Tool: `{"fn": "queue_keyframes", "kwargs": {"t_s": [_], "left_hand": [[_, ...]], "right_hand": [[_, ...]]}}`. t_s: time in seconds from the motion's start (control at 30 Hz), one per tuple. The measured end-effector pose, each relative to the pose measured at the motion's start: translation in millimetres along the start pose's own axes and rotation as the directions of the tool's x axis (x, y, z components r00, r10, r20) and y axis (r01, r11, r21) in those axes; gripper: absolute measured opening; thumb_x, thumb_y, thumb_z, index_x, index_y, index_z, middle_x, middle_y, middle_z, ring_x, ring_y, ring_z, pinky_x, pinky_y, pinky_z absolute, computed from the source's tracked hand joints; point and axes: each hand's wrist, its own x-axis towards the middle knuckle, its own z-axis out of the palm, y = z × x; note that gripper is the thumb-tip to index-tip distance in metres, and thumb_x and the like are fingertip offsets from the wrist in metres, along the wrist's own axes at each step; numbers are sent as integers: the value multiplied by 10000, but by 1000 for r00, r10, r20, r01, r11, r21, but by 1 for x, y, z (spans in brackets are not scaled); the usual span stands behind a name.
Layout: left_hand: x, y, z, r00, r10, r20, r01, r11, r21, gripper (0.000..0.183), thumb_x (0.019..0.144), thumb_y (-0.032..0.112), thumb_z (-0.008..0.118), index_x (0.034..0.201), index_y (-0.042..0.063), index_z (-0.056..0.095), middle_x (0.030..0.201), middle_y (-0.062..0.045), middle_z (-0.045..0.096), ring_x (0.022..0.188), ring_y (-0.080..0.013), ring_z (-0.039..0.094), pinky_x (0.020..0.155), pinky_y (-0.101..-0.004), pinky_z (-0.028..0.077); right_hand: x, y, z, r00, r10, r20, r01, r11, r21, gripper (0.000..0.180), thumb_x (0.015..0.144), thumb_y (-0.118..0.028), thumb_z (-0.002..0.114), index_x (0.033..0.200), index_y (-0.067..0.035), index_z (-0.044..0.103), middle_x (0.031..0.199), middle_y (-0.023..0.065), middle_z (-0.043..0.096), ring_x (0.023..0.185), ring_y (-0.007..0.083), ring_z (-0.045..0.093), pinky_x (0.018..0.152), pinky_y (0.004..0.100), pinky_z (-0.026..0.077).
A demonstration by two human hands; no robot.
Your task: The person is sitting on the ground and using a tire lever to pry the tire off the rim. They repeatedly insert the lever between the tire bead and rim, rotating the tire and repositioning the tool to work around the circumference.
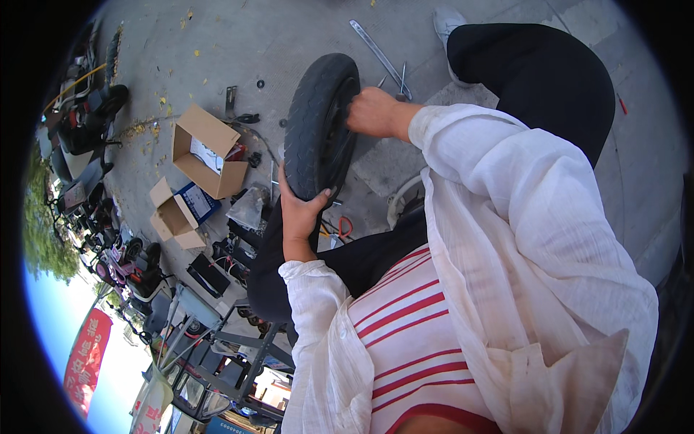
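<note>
A black scooter-type wheel with its tyre (306,125) stands upright before me, tilted slightly. My left hand (300,217) grips its near lower edge, thumb towards the rim and fingers along the tread. At the hub side, my right hand (373,112) is curled into a fist against the wheel; its fingertips and anything inside them are hidden. Beyond that hand, a long shiny metal bar (379,58) lies on the pavement, beside a thin metal tool (403,78). A black ring (261,84) lies left of the tyre.
Left of the wheel are an open cardboard box (209,152), a smaller open box (174,213), a blue box (199,202) and a clear plastic bag (249,209). A red-handled tool (622,104) lies far right. Parked scooters (92,119) line the left; a metal frame (260,347) stands nearby.
</note>
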Motion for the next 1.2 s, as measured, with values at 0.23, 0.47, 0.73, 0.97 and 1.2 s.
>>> {"fn": "queue_keyframes", "kwargs": {"t_s": [0.23,0.47,0.73,0.97,1.2], "left_hand": [[7,10,-7,990,-137,43,143,942,-303,1059,584,113,805,1500,12,283,1310,-190,507,1141,-287,548,1036,-351,400],[21,-18,-21,993,-116,31,120,917,-381,1040,563,64,777,1490,15,308,1316,-133,506,1176,-261,520,1052,-352,386],[22,-13,-18,992,-121,33,125,929,-348,1033,556,99,783,1477,11,323,1319,-127,500,1185,-257,510,1059,-344,366],[20,-15,-19,992,-121,26,122,931,-343,1033,560,119,788,1470,0,315,1312,-127,501,1189,-262,504,1073,-337,339],[19,-8,-17,993,-117,18,118,954,-275,1027,568,116,791,1468,-10,311,1297,-137,508,1183,-251,503,1059,-328,346]], "right_hand": [[6,7,-27,993,100,61,-112,968,223,245,767,-392,709,745,-148,710,731,56,692,764,298,691,606,437,528],[12,12,-29,995,82,51,-94,949,300,310,765,-452,699,753,-142,715,711,72,685,738,312,684,603,453,522],[29,21,-13,994,13,110,-49,941,334,323,774,-472,689,825,-157,741,773,70,702,808,304,689,643,440,529],[39,27,-15,995,-40,90,9,948,319,344,756,-492,691,810,-154,724,735,75,684,765,316,680,633,448,525],[44,30,-1,994,-94,60,71,949,306,384,744,-521,686,787,-140,707,725,87,676,764,329,676,635,454,519]]}}
